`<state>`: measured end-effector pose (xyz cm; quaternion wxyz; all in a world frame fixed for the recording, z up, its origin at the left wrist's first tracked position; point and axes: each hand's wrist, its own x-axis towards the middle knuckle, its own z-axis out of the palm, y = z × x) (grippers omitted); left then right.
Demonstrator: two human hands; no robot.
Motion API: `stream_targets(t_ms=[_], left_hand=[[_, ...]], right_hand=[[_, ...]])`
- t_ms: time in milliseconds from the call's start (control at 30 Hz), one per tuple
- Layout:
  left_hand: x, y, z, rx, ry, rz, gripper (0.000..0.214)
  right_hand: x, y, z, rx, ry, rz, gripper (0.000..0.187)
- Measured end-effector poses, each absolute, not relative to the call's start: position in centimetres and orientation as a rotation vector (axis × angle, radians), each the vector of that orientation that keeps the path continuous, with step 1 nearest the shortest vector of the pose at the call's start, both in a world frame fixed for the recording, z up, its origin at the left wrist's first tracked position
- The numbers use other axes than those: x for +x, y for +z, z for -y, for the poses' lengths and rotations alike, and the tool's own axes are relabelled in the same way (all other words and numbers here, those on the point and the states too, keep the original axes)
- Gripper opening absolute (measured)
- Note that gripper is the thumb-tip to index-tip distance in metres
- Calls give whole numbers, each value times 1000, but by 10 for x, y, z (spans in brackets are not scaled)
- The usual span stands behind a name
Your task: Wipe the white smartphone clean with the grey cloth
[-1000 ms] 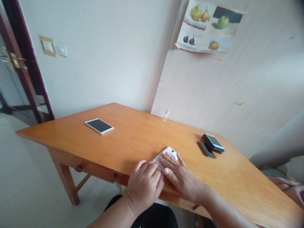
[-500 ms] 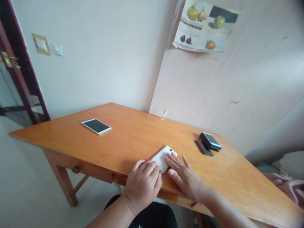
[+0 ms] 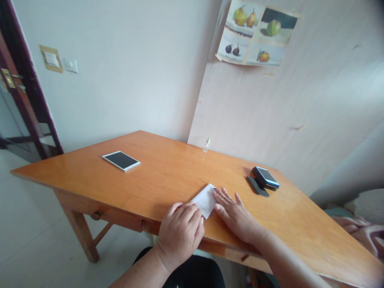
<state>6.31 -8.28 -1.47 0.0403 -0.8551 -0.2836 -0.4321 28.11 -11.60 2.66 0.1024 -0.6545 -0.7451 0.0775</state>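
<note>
A white smartphone (image 3: 205, 201) lies back side up near the table's front edge, its camera corner turned away from me. My left hand (image 3: 181, 228) is closed over its near left end, and its curled fingers hide that end. With fingers stretched out, my right hand (image 3: 232, 210) rests at the phone's right side, the fingertips touching its edge beside the camera. Part of that right edge is covered by the fingers.
To the left lies a white tablet (image 3: 121, 161) with a dark screen. A stack of phones (image 3: 266, 178) sits at the right, a dark phone (image 3: 257, 187) beside it. Near the wall stands a small clear pump bottle (image 3: 207, 145). The wooden table (image 3: 168, 172) has a front drawer (image 3: 120, 219).
My right hand has slid across the phone's back toward the right edge, so more of the white surface shows. My left hand has stayed in nearly the same place.
</note>
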Motion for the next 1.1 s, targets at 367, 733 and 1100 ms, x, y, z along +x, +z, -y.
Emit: stream_targets(t_ms=[367, 733, 1100], left_hand=[[63, -19, 81, -2623, -1311, 861, 19], [64, -17, 82, -2616, -1275, 883, 16], [64, -18, 83, -2626, -1264, 902, 17]], right_hand=[[267, 28, 101, -1808, 259, 2292, 60], [254, 37, 88, -1679, 420, 2346, 61], [243, 39, 92, -1556, 523, 2364, 60]])
